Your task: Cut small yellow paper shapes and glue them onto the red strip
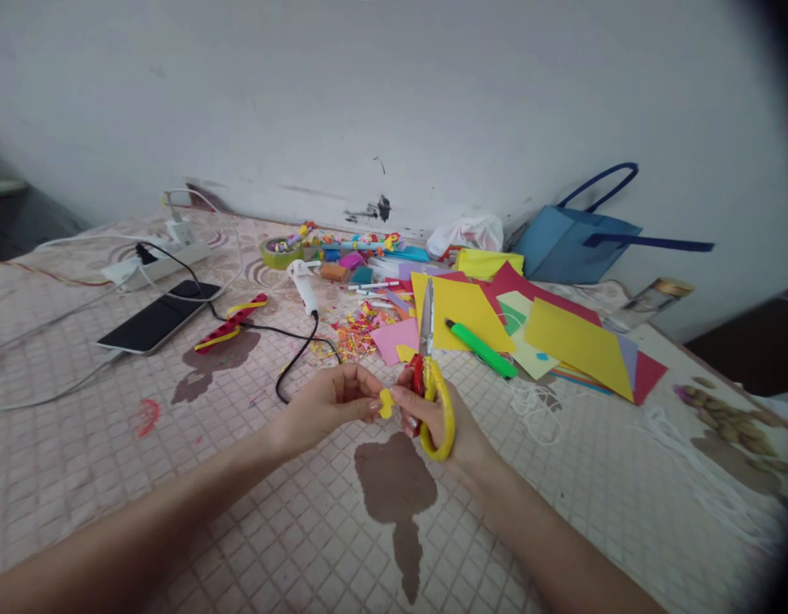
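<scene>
Holding a small, rounded, paper-looking yellow cutout (385,404) mid-frame: my left hand (346,396) pinches it, my right hand (449,418) is at its edge while gripping red-and-yellow-handled metal scissors (433,375). Probably super light, bendy, easy to crease, so I'd grab just the edges.

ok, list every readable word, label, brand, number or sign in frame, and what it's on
None legible.
Scissors: no readable marking.
Green cutter: any marking too small to read.
White plastic bag: any print too blurred to read.
Glue gun: no readable label.
Dark-screened device: no text visible.
</scene>
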The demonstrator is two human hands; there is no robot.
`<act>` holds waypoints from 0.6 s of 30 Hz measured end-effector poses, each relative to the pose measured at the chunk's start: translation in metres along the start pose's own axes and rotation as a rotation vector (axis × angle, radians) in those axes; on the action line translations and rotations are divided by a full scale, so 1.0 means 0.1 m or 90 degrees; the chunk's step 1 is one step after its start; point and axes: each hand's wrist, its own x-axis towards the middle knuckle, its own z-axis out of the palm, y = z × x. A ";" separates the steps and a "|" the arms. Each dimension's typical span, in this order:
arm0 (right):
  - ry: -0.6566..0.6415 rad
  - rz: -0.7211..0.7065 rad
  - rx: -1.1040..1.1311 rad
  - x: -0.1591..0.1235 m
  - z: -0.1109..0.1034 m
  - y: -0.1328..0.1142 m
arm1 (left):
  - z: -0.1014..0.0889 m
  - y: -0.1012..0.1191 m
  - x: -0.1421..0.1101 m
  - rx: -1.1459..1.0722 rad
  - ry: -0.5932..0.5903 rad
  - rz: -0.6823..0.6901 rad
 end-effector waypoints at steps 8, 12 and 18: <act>0.011 0.010 0.042 0.03 -0.03 0.05 | -0.01 0.02 0.00 0.013 -0.010 -0.010; 0.021 0.021 0.044 0.03 -0.04 0.06 | 0.00 0.00 0.02 0.054 0.022 0.009; 0.041 -0.012 0.019 0.06 -0.09 0.06 | -0.41 0.28 0.07 0.338 0.164 0.132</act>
